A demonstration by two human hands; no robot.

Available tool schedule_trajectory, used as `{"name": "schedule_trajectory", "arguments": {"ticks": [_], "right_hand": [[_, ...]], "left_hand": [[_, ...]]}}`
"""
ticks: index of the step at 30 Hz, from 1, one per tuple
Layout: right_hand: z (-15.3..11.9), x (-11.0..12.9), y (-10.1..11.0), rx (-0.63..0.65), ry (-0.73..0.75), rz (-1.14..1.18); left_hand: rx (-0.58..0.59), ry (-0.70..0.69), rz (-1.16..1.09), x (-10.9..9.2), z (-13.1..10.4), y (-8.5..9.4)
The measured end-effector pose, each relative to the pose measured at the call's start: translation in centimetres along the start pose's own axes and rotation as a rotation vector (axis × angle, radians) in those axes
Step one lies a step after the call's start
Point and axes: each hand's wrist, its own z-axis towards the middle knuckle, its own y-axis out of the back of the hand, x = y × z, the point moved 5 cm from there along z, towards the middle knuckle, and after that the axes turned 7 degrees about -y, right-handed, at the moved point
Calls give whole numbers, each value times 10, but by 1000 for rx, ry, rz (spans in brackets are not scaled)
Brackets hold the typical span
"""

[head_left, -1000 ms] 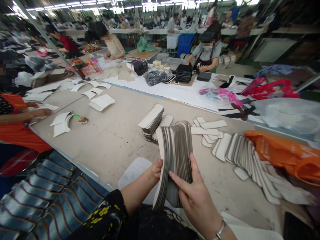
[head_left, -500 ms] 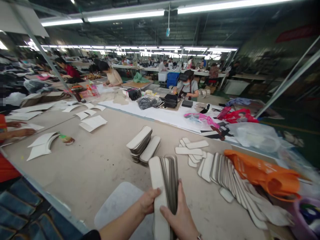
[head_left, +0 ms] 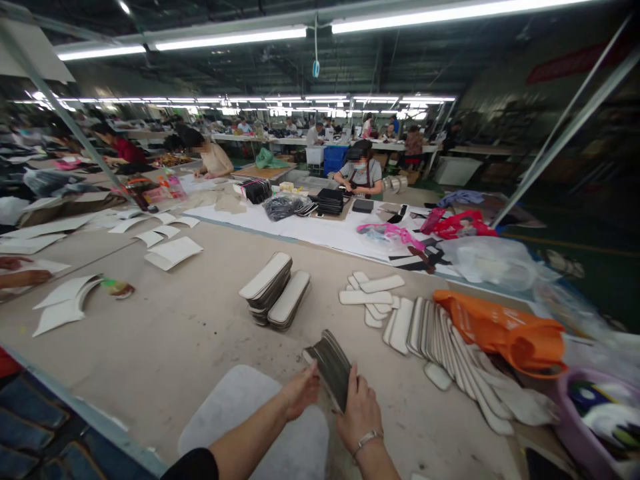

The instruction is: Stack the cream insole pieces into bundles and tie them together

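Between my two hands is a stack of long, round-ended flat pieces [head_left: 330, 368], tilted so that its dark layered edges face up. My right hand [head_left: 361, 408] grips the near right end, its fingers wrapped over the side. At the left side my left hand [head_left: 301, 393] presses against the stack, its fingers partly hidden. Beyond my hands, two neat stacks of the same pale-topped pieces [head_left: 289, 297] stand side by side. Under my left forearm lies a translucent whitish sheet [head_left: 250, 407] with rounded corners.
To the right, a fanned row of pale pieces [head_left: 440, 347] spreads beside an orange bag [head_left: 500, 333] and a purple basin [head_left: 575, 413]. A glue brush [head_left: 118, 288] and curved white sheets [head_left: 67, 303] lie left, near a co-worker's hands [head_left: 25, 273]. Another person [head_left: 361, 173] sits across the table.
The stack in my hands has turned from lengthwise with a pale face showing to tilted with its edges up. My right hand has moved to its near end. The view has swung slightly right.
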Motion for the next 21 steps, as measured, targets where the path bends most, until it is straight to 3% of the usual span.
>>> {"name": "schedule_trajectory", "arguments": {"ticks": [2,6,8,11,13,15,18,21], "right_hand": [[5,-8,-20,43,-55,-69],[11,-19,-38,73,-126,-38],[16,-21,-38,92,-155,131],[24,-8,-35,174,-156,686],[31,13,-28,290,-171,1108],[42,42,-17,417,-212,1386],[73,90,4,485,-218,1559],[118,133,13,480,-157,1683]], "left_hand": [[-100,58,44,12,5,21],[-122,115,93,33,-2,40],[-110,119,131,39,-4,39],[-5,-8,149,30,2,22],[99,-183,119,6,6,6],[110,-367,153,-31,7,-2],[-35,-565,345,-99,6,8],[-19,-673,416,-157,12,25]]}}
